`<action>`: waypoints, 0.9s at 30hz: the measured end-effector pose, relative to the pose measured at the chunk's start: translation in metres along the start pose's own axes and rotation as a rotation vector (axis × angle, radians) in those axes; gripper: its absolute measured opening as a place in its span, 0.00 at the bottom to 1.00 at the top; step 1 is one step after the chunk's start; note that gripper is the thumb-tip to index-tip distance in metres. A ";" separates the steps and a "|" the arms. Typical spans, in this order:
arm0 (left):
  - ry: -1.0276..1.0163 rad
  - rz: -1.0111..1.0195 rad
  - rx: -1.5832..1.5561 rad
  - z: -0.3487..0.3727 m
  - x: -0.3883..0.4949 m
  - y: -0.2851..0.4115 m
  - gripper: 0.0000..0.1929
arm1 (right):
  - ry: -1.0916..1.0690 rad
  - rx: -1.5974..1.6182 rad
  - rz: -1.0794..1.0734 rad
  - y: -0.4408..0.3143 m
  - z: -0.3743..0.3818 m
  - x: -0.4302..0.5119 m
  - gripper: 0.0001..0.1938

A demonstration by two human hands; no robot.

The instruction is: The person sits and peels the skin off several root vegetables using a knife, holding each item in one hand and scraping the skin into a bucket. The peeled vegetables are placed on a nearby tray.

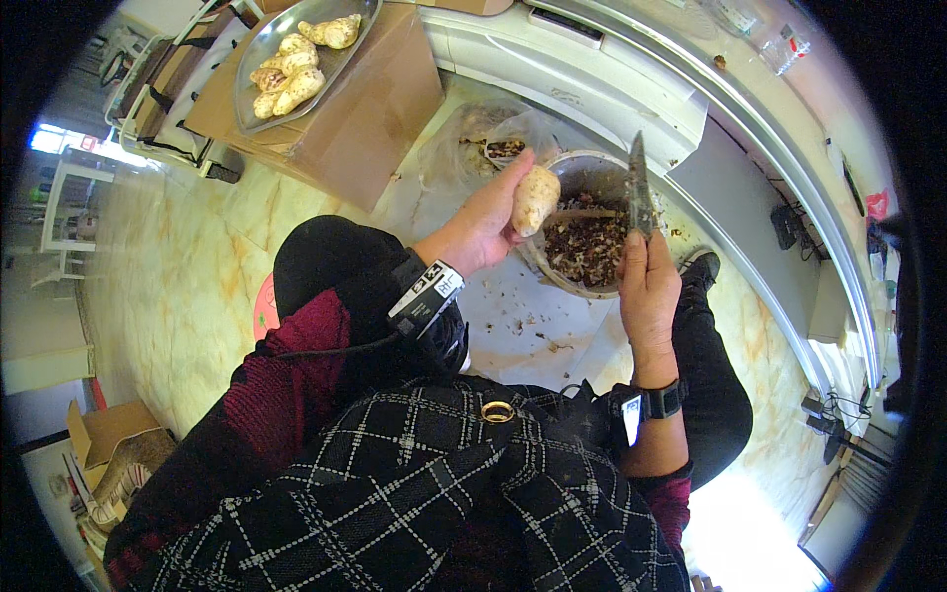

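Observation:
My left hand [477, 240] holds a pale, mostly peeled tuber [537, 198] above the left rim of a bucket. In my right hand [649, 292] is a knife [639, 185], its stained blade pointing up and away from me, over the bucket's right side. Blade and tuber are apart. The bucket [592, 172] holds dark and whitish peelings [581, 259], with a light strip lying across it. Beyond the bucket, a clear plastic bag [451, 152] rests on the floor with brownish matter inside.
An oval metal tray [255, 63] with several pale tubers [300, 87] sits on a cardboard box [362, 118]. A white appliance or counter [562, 81] stands ahead. Scraps [547, 340] dot the floor between my legs. An open carton [122, 436] stands at lower left.

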State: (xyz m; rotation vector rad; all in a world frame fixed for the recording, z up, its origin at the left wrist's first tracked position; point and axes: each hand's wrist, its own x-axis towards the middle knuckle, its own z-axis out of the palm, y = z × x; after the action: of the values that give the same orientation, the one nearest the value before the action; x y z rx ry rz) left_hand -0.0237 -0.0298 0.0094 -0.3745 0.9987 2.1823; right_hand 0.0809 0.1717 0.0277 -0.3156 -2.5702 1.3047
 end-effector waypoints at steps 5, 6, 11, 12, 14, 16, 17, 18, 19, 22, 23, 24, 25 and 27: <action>-0.225 -0.199 -0.226 -0.010 -0.002 0.006 0.28 | -0.046 -0.085 0.029 0.021 -0.004 0.004 0.10; -0.223 -0.206 -0.245 -0.011 -0.003 0.005 0.28 | -0.049 -0.107 -0.002 0.026 -0.004 0.003 0.11; -0.309 -0.215 -0.266 -0.007 -0.010 0.010 0.29 | -0.057 -0.212 0.018 0.033 -0.004 0.000 0.12; -0.359 -0.233 -0.290 -0.007 -0.011 0.012 0.30 | -0.075 -0.222 0.035 0.031 -0.005 0.000 0.12; -0.402 -0.237 -0.277 -0.006 -0.014 0.015 0.30 | -0.089 -0.186 0.079 0.023 -0.009 -0.002 0.12; -0.383 -0.229 -0.253 -0.006 -0.017 0.017 0.31 | -0.062 -0.217 0.025 0.009 -0.012 -0.006 0.13; -0.372 -0.214 -0.265 -0.005 -0.018 0.018 0.30 | -0.055 -0.242 0.036 0.002 -0.013 -0.009 0.13; -0.380 -0.215 -0.277 -0.005 -0.019 0.019 0.30 | -0.007 -0.180 -0.044 -0.007 -0.013 -0.013 0.13; -0.418 -0.216 -0.296 -0.003 -0.019 0.018 0.30 | -0.020 -0.203 -0.057 -0.015 -0.012 -0.015 0.12; -0.339 -0.228 -0.196 0.002 -0.021 0.015 0.29 | -0.087 -0.224 -0.052 -0.035 -0.006 -0.022 0.12; -0.250 -0.240 -0.155 0.004 -0.022 0.014 0.29 | -0.068 -0.284 -0.143 -0.039 -0.002 -0.024 0.11; -0.249 -0.201 -0.104 0.006 -0.023 0.010 0.28 | -0.077 -0.313 -0.177 -0.043 0.001 -0.025 0.11; -0.218 -0.170 -0.028 0.008 -0.024 0.008 0.27 | -0.091 -0.339 -0.213 -0.045 0.003 -0.026 0.10; -0.189 -0.105 0.111 0.008 -0.024 0.002 0.26 | -0.072 -0.363 -0.257 -0.047 0.008 -0.026 0.10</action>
State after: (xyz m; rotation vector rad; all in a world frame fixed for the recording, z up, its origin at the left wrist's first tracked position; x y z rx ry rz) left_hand -0.0076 -0.0362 0.0284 -0.1618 0.9682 2.0161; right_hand 0.0993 0.1309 0.0589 0.0038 -2.7881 0.7747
